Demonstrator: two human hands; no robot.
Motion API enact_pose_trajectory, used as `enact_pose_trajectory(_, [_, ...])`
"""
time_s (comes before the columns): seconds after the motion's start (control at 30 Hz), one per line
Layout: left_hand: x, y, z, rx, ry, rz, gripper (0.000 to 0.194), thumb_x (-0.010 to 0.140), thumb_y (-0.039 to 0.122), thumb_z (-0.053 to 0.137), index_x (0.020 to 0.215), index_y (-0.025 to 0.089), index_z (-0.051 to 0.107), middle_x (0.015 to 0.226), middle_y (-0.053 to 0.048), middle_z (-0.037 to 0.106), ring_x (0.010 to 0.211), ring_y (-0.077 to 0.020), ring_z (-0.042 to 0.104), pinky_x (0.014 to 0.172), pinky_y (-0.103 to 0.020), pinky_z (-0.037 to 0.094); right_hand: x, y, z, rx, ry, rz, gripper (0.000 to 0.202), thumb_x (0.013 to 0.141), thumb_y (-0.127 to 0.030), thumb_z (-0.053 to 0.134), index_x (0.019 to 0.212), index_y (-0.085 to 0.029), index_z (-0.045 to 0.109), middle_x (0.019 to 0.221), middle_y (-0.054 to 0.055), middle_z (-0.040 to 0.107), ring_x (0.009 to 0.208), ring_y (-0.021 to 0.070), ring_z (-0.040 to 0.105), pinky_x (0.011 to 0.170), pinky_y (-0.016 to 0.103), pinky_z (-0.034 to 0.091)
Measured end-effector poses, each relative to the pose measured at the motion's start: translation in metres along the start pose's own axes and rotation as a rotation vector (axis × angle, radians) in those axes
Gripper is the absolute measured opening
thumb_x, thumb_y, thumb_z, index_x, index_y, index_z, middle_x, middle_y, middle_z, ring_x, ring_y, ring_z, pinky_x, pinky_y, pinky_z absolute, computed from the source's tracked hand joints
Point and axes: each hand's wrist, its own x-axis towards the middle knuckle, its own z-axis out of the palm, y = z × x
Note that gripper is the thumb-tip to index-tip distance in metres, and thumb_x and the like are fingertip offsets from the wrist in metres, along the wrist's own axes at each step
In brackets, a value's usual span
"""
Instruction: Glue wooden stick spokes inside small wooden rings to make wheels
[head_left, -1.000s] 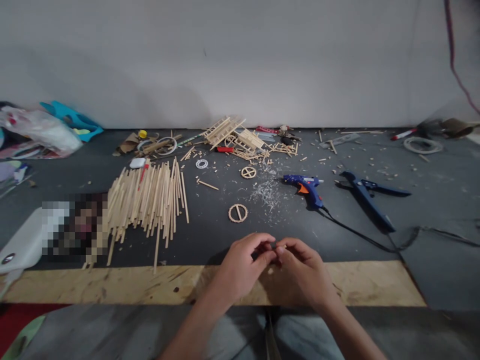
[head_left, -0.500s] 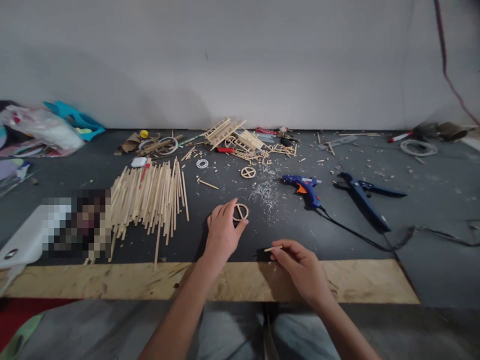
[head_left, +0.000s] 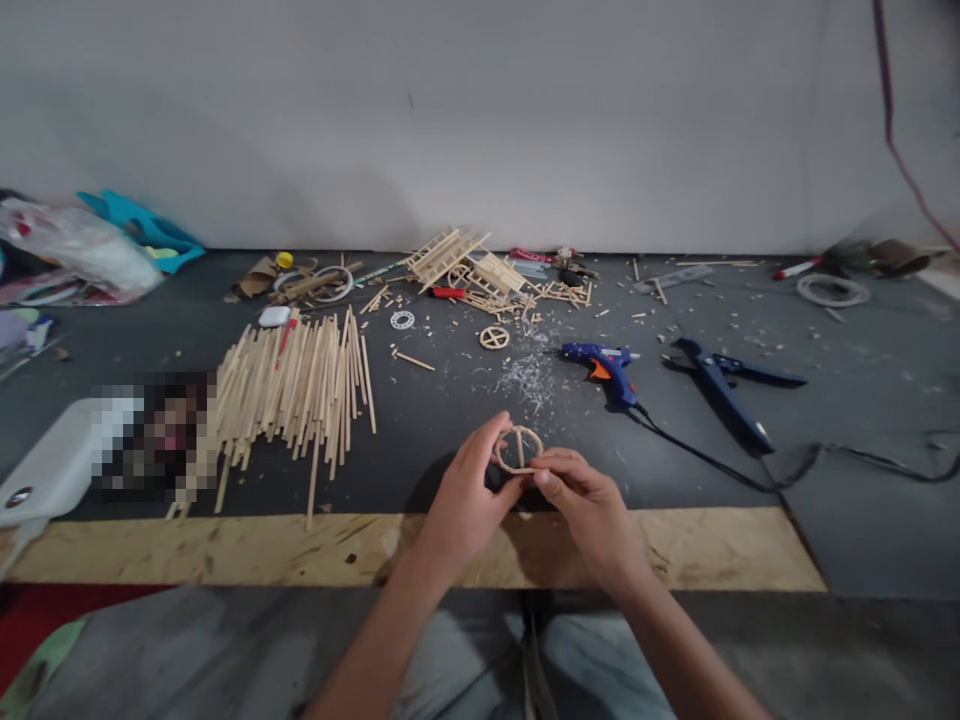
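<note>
Well to the left of the blue glue gun with an orange trigger (head_left: pixel 616 375), a broad pile of slender pale wooden sticks (head_left: pixel 300 385) lies on the dark grey desk (head_left: pixel 420 410). Less far left of the gun, and farther back than it, is a flat white ring with small holes (head_left: pixel 402 320).

Left of the gun and on its near side comes the change: half a second ago the left hand (head_left: pixel 465 495) was only reaching the round wooden ring with a single crossbar (head_left: pixel 519 448); now the ring has been drawn nearer the person, and both hands meet at it. The short pale wooden stick (head_left: pixel 524 471) is thus at the ring's near edge, so the work seems to have passed from fetching parts to bringing two together. Whether they touch cannot be told.

The left hand curves round the ring's left side, index finger along the rim and thumb low, parted only by what they grip. The right hand (head_left: pixel 592 505), still nearer the person than the gun, has thumb and fingertips pinched together, apparently on the stick. Both forearms slant inward.

Right of the gun lies a dark blue tool with two long handles (head_left: pixel 727 395), touched by neither hand.
</note>
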Motion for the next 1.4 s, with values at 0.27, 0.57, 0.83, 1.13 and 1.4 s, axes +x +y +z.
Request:
enact_pose_trajectory(0.27, [-0.007, 0.007, 0.005, -0.099, -0.021, -0.018, 0.063, 0.078, 0.016, 0.06, 0.134, 0.032, 0.035, 0.131, -0.008, 0.052, 0.114, -0.0233, 0.054, 0.094, -0.04, 0.046, 0.001, -0.009, 0.005, 0.015, -0.021, 0.108, 0.017, 0.072, -0.035, 0.067, 0.083, -0.023, 0.072, 0.091, 0.005, 0.069, 0.083, 0.0187, 0.063, 0.073, 0.031, 0.052])
enact_pose_trajectory(0.57, [-0.01, 0.012, 0.008, -0.551, -0.016, -0.253, 0.06, 0.074, 0.029, 0.068, 0.128, 0.027, 0.041, 0.127, -0.01, 0.053, 0.1, -0.0213, 0.061, 0.085, -0.036, 0.051, 0.001, -0.013, 0.003, 0.039, -0.005, 0.122, 0.014, 0.07, -0.033, 0.07, 0.079, -0.022, 0.072, 0.087, 0.003, 0.07, 0.076, 0.0162, 0.063, 0.067, 0.027, 0.052])
enact_pose_trajectory(0.83, [-0.004, 0.016, 0.003, -0.712, 0.037, -0.464, 0.036, 0.076, 0.035, 0.064, 0.107, 0.019, 0.056, 0.094, -0.006, 0.066, 0.078, -0.0165, 0.063, 0.065, -0.028, 0.054, 0.002, -0.011, 0.005, 0.061, -0.049, 0.13, 0.012, 0.072, -0.031, 0.069, 0.081, -0.024, 0.072, 0.091, 0.003, 0.067, 0.077, 0.0143, 0.062, 0.069, 0.027, 0.051])
enact_pose_trajectory(1.13, [0.006, -0.01, -0.017, -0.615, 0.208, -0.473, 0.036, 0.071, 0.032, 0.069, 0.1, 0.014, 0.058, 0.081, -0.002, 0.064, 0.062, -0.0102, 0.058, 0.058, -0.024, 0.051, 0.033, -0.022, -0.008, 0.025, 0.115, 0.089, 0.022, 0.072, -0.036, 0.067, 0.086, -0.019, 0.068, 0.065, -0.001, 0.06, 0.057, 0.0095, 0.052, 0.058, 0.024, 0.043])
enact_pose_trajectory(1.4, [0.007, -0.023, -0.019, -0.511, 0.205, -0.49, 0.034, 0.074, 0.031, 0.065, 0.102, 0.014, 0.058, 0.081, -0.001, 0.063, 0.057, -0.0082, 0.057, 0.057, -0.023, 0.05, 0.139, -0.06, 0.04, -0.2, -0.308, 0.039, 0.017, 0.076, -0.028, 0.06, 0.084, -0.014, 0.066, 0.067, 0.001, 0.06, 0.055, 0.0085, 0.053, 0.058, 0.023, 0.046])
